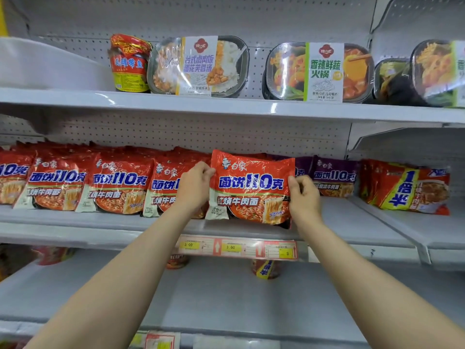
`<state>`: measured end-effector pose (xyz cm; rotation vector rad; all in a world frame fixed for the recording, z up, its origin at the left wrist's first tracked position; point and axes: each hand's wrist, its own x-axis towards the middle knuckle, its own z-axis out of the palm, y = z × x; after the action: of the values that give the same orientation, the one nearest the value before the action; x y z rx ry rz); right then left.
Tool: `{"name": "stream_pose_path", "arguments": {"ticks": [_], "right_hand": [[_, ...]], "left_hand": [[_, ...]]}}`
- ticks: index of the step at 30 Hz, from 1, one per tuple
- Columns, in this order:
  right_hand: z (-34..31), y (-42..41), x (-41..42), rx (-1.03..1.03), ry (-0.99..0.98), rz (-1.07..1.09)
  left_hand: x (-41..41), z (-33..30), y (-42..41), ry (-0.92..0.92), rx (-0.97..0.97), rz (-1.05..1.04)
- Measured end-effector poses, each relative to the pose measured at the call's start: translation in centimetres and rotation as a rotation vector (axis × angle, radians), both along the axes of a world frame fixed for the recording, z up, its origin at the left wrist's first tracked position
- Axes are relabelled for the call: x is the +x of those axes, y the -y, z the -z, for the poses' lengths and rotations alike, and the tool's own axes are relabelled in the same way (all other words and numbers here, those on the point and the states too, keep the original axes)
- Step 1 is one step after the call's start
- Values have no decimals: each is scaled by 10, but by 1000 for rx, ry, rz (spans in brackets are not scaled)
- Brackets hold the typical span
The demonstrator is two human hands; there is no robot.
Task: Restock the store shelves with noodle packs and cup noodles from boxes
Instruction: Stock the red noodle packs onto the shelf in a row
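Both forearms reach up to middle shelf (339,222). Left hand (193,187) and right hand (303,197) pinch opposite edges of red noodle pack (251,187), upright at row's front, beside purple packs (332,176).

Top shelf (226,103): a red cup (128,64) at left, three trays (198,65) standing on edge.
Middle shelf (352,222): row of red packs (75,185) at left, purple packs (334,176) right of centre, red multipack (405,187) on the adjoining shelf section.
Lower shelf (214,298): cups (266,269) at the back.
Shelf edge: price strip (237,248).
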<state>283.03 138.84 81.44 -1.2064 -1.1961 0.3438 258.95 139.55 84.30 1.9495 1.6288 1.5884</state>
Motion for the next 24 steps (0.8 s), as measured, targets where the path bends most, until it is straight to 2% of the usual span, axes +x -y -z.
{"name": "stream_pose_path", "arguments": {"ticks": [9, 24], "right_hand": [[9, -27, 6, -79, 65, 31], [19, -38, -2, -224, -20, 33]], "left_hand": [[7, 15, -21, 116, -113, 49], [12, 33, -37, -16, -34, -171]]}}
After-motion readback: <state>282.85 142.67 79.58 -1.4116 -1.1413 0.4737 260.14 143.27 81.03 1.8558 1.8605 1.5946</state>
